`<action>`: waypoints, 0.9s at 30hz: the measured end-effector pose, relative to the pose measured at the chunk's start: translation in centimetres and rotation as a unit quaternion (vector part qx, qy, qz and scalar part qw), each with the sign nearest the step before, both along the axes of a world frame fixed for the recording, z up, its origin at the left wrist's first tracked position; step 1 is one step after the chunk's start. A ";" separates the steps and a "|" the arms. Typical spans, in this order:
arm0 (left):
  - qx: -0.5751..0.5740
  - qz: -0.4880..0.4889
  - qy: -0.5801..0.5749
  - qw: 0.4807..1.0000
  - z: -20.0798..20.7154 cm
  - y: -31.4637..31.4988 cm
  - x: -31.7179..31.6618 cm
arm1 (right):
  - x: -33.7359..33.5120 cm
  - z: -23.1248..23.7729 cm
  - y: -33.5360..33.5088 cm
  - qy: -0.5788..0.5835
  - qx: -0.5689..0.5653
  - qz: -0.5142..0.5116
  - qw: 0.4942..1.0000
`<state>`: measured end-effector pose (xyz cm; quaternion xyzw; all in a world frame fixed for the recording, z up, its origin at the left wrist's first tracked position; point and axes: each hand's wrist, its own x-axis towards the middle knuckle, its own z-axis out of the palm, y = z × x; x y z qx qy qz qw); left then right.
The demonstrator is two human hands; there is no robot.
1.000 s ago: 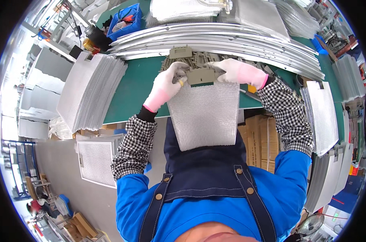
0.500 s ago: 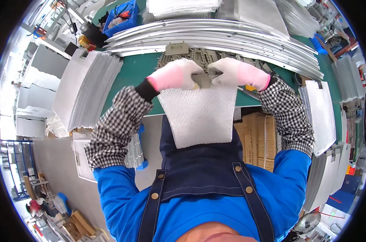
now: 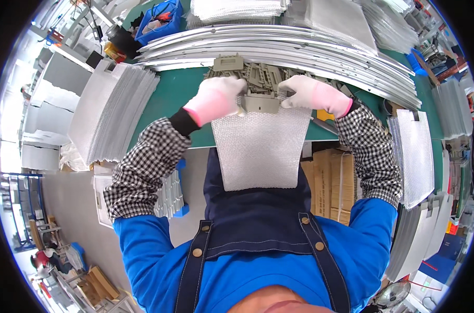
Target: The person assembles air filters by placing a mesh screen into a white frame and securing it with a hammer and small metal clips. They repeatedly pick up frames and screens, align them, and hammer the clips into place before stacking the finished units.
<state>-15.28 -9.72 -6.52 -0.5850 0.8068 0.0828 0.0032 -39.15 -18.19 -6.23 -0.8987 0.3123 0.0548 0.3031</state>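
A silver mesh sheet (image 3: 260,146) hangs over the front edge of the green table (image 3: 174,94), reaching down to my apron. A grey plastic clip (image 3: 260,103) sits on its top edge. My left hand (image 3: 218,98), in a white and pink glove, grips the sheet's top left corner beside the clip. My right hand (image 3: 310,94), gloved the same way, holds the top right corner and touches the clip's right end. Behind the clip lies a heap of more grey plastic parts (image 3: 247,73).
Long curved metal strips (image 3: 279,44) run across the table behind the parts. Stacks of mesh sheets stand at the left (image 3: 109,112), right (image 3: 417,151) and far back (image 3: 232,9). A blue bin (image 3: 161,21) sits at the back left. Cardboard boxes (image 3: 328,182) are under the table.
My left hand moved right from the sheet's left edge onto the clip's left end. Both hands now close in on the clip at the sheet's top edge.
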 end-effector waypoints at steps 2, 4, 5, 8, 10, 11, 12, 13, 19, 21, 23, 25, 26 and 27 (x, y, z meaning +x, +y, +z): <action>0.079 0.051 0.022 0.995 -0.2 0.4 0.9 | 0.9 0.9 -0.5 0.045 0.053 0.001 0.998; 0.089 0.062 0.045 0.993 -1.7 0.3 2.0 | 2.2 -1.0 0.0 -0.071 0.029 0.001 0.997; 0.058 0.045 0.072 0.995 -2.2 0.3 2.5 | 3.2 -1.4 0.4 -0.090 0.020 0.023 0.995; 0.142 0.025 0.093 0.985 -0.5 -0.7 2.6 | 4.3 -1.2 0.8 -0.065 0.021 0.061 0.996; 0.122 0.018 0.129 0.984 -0.8 -0.7 3.1 | 4.2 -0.5 0.4 -0.042 0.053 0.064 0.996; 0.111 0.009 0.148 0.983 -1.0 -0.7 3.6 | 4.3 -0.1 0.8 -0.033 0.056 0.075 0.995; 0.088 -0.026 0.188 0.978 -1.2 -0.6 4.2 | 4.2 0.7 1.0 -0.025 0.056 0.082 0.995; 0.111 -0.037 0.293 0.949 -1.1 -0.5 5.1 | 3.7 -0.6 0.3 -0.040 0.033 0.091 0.995; 0.052 0.189 0.637 0.746 -6.9 4.7 6.5 | -3.0 -3.8 -8.9 -0.121 -0.337 -0.153 0.921; -0.013 0.226 0.680 0.698 -8.1 6.2 5.4 | -7.1 -6.7 -11.7 0.014 -0.509 -0.159 0.846; -0.042 0.206 0.696 0.687 -7.9 5.5 3.7 | -13.9 -10.6 -15.2 -0.053 -0.660 -0.126 0.739; -0.047 0.220 0.694 0.684 -8.6 6.3 4.3 | -11.9 -11.2 -14.9 0.131 -0.504 -0.198 0.830; -0.061 0.234 0.697 0.675 -8.9 7.9 5.3 | -5.4 -5.4 -11.3 0.215 -0.343 -0.236 0.883; -0.056 0.187 0.693 0.694 -7.9 6.4 3.9 | -11.3 -7.4 -13.4 0.242 -0.426 -0.220 0.844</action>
